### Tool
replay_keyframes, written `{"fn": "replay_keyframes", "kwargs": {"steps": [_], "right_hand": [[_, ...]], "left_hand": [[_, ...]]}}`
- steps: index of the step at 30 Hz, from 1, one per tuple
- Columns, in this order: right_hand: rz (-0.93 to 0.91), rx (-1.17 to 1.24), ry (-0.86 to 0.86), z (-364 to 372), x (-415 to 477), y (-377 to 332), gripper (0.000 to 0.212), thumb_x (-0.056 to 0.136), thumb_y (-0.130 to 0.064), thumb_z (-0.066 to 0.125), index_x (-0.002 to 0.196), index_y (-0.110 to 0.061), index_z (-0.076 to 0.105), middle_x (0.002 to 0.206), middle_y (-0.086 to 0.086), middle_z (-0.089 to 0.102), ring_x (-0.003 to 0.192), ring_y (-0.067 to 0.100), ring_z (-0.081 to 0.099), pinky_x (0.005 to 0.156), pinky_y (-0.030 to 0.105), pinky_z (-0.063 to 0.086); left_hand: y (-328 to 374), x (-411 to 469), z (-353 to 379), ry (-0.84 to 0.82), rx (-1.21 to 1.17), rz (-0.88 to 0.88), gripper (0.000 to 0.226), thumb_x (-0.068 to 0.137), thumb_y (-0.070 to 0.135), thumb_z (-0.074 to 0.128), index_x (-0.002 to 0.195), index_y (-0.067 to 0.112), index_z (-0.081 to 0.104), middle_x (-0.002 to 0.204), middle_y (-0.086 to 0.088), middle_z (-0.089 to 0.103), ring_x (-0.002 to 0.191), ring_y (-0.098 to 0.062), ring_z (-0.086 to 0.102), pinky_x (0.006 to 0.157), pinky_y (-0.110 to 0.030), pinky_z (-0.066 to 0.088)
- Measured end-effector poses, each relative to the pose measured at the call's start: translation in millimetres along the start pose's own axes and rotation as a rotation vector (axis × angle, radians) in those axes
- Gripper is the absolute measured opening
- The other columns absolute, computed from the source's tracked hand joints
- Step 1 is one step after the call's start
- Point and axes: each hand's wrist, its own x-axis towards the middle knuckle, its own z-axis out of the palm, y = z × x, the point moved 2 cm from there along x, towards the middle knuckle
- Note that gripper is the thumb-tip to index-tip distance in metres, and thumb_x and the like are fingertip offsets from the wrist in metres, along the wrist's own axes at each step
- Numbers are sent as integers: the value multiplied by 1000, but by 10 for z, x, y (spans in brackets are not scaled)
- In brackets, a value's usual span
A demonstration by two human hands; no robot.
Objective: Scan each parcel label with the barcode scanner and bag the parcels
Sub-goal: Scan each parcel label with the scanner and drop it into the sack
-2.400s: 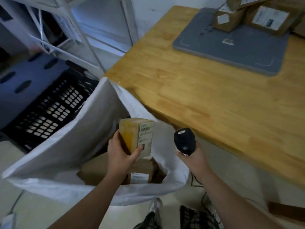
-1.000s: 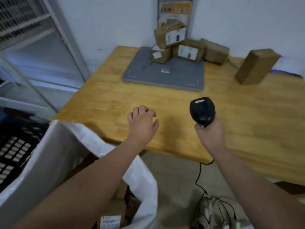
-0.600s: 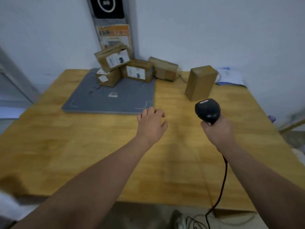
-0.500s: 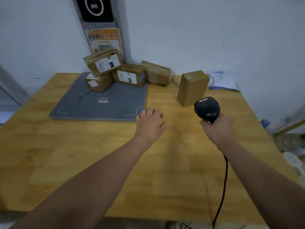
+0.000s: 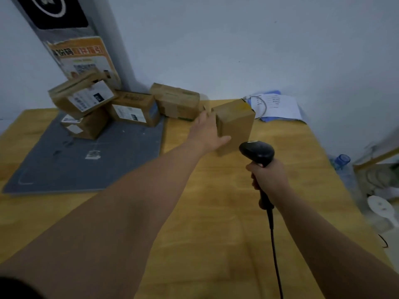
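Observation:
A plain brown parcel (image 5: 237,121) stands upright on the wooden table (image 5: 205,223), right of centre. My left hand (image 5: 208,131) is stretched out to it: the fingers lie straight along its left side and the thumb lies across its front face. My right hand (image 5: 269,178) grips the handle of the black barcode scanner (image 5: 257,153), held just in front of that parcel, its cable hanging down. Several more labelled parcels (image 5: 133,110) are piled at the back of a grey mat (image 5: 86,165). The bag is out of view.
A tilted parcel (image 5: 82,96) leans on the pile against a pillar with an orange poster (image 5: 82,55). Papers (image 5: 276,106) lie at the table's back right corner. A plastic bottle (image 5: 343,162) and clutter sit beyond the right edge.
After putting a parcel into the white bag, my left hand came up over the table and reached forward to the upright parcel. The view swung from the bag to the table. The scanner stayed in my right hand.

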Motion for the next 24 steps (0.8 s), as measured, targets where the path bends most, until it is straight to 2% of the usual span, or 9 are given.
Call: {"fn": "replay_keyframes", "kwargs": {"steps": [3, 6, 10, 14, 17, 18, 21, 23, 24], "right_hand": [[26, -9, 0, 35, 132, 77, 12, 81, -3, 62, 71, -4, 56, 60, 10, 52, 49, 21, 51, 52, 33, 45], [48, -33, 7, 53, 223, 133, 15, 82, -4, 62, 70, -6, 54, 59, 9, 51, 49, 21, 50, 51, 32, 44], [59, -42, 20, 85, 264, 182, 16, 81, -5, 61, 68, -8, 52, 58, 8, 49, 51, 23, 51, 54, 34, 45], [65, -30, 39, 105, 220, 151, 12, 81, -6, 62, 71, -6, 56, 61, 9, 51, 54, 24, 53, 56, 36, 47], [55, -25, 71, 86, 182, 126, 9, 82, -6, 61, 75, -4, 56, 62, 11, 52, 54, 24, 53, 56, 36, 47], [50, -19, 83, 79, 160, 127, 9, 81, -6, 61, 75, -4, 55, 63, 11, 52, 53, 24, 53, 56, 36, 47], [38, 39, 87, 100, 41, 121, 6, 81, -4, 61, 77, -3, 56, 65, 12, 51, 52, 22, 51, 54, 35, 44], [33, 93, 68, 164, -89, 112, 7, 83, -3, 61, 78, -2, 55, 66, 11, 51, 51, 20, 49, 52, 32, 44], [30, 110, 54, 210, -166, 107, 9, 83, -4, 61, 77, -3, 55, 66, 10, 52, 51, 20, 50, 53, 32, 44]], "left_hand": [[95, 371, 26, -41, 49, -7, 104, 85, 59, 60, 154, 13, -3, 161, -15, -9, 148, -32, -3, 119, -43, 11], [82, 596, 109, -109, 94, -23, 104, 85, 62, 58, 155, 18, -6, 160, -17, -14, 148, -32, -9, 120, -44, 5], [-56, 618, 203, -62, -64, -49, 93, 83, 54, 64, 153, 28, 8, 156, -19, 15, 145, -35, 12, 117, -46, 18], [-83, 577, 220, 5, -46, -39, 95, 79, 56, 68, 151, 24, 16, 160, -13, 3, 148, -33, -4, 119, -48, 6], [-75, 577, 217, 39, -119, -26, 90, 74, 52, 75, 142, 16, 28, 146, -11, 36, 136, -31, 33, 111, -45, 30], [-97, 530, 232, 64, -169, -27, 89, 73, 47, 77, 140, 14, 28, 140, -11, 40, 129, -29, 41, 105, -43, 38], [-230, 195, 265, 142, -272, 0, 107, 71, 35, 81, 150, 12, 12, 143, -11, 29, 129, -27, 36, 106, -40, 37], [-401, -188, 276, 169, -137, 11, 114, 71, 34, 81, 153, 11, 5, 145, -10, 24, 130, -27, 28, 109, -38, 30], [-520, -413, 294, 186, -20, 37, 113, 70, 36, 81, 153, 11, 9, 145, -10, 26, 130, -28, 26, 109, -39, 27]]}}
